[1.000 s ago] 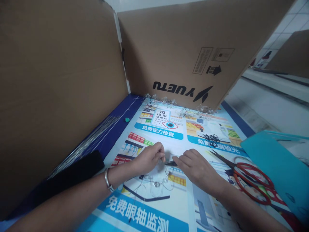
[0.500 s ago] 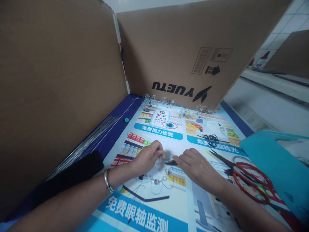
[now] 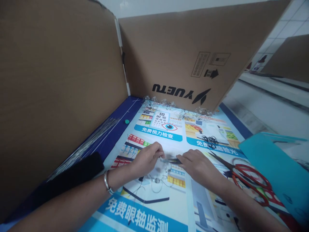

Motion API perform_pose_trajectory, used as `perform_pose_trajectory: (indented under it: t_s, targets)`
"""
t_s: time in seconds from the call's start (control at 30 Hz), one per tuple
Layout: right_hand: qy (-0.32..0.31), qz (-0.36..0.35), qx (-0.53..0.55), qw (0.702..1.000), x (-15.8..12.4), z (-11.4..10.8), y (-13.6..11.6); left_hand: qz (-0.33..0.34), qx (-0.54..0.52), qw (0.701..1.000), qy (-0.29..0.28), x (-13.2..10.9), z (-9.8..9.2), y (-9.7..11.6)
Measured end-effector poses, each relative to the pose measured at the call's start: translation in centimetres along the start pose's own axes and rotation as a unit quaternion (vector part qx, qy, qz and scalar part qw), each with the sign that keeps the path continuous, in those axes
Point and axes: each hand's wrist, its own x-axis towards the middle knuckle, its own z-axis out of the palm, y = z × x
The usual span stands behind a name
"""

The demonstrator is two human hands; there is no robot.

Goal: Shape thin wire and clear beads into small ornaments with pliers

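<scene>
My left hand (image 3: 146,158) is pinched on the top of a thin wire eyeglass frame (image 3: 158,175) that lies on a printed poster (image 3: 169,203). A silver bangle sits on that wrist. My right hand (image 3: 196,162) is closed round a small dark tool (image 3: 172,160) whose tip meets the frame right beside my left fingertips. The frame's clear lenses and thin temples trail toward me between both wrists.
Cardboard walls (image 3: 60,80) stand at left and behind. Red-handled scissors (image 3: 248,180) lie at right beside a teal folder (image 3: 272,167). A bundle of metal wires (image 3: 89,141) and a black pad (image 3: 72,177) lie at left. Small clear parts (image 3: 169,103) line the back wall, black loops (image 3: 210,139) nearer.
My hands have closed in on each other slightly, the tool tip now reaching my left fingertips. The view has shifted down a little.
</scene>
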Motion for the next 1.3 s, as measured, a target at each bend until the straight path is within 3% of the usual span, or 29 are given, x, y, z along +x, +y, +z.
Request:
perform_pose_trajectory:
  t_s: [0.2, 0.47, 0.83, 1.3]
  targets:
    - [0.021, 0.039, 0.059, 0.997, 0.2, -1.0, -0.4, 0.019, 0.058, 0.998, 0.011, -0.1, 0.0, 0.1]
    - [-0.028, 0.047, 0.090, 0.994, 0.5, -1.7, -1.7, 0.047, 0.136, 0.990, -0.005, -0.4, 0.5, -0.6]
    - [-0.046, 0.033, 0.065, 0.996, 0.6, -1.2, -1.8, 0.030, 0.072, 0.997, -0.018, -0.1, 0.3, 0.0]
    - [-0.120, 0.076, 0.171, 0.975, 1.2, -2.0, -2.3, 0.099, 0.115, 0.988, -0.011, -0.5, 0.7, -0.9]
